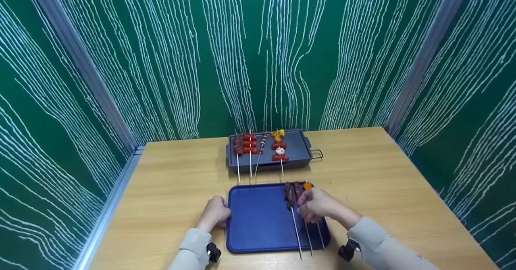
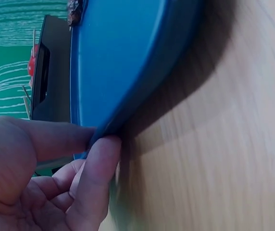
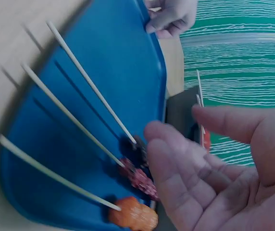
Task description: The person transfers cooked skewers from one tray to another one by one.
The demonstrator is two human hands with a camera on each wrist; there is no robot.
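Three skewers (image 1: 289, 194), blue tray (image 1: 258, 217), right hand (image 1: 316, 204) part-covering two

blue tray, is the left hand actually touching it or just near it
Touching. The left wrist view shows it plainly: the left hand pinches the rim of the blue tray, with no gap.

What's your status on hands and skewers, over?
Left hand pinches blue tray edge. Right hand over tray, gripping nothing. Three skewers on tray, four more skewers on grill pan. Right hand partly hides two tray skewers from head camera.
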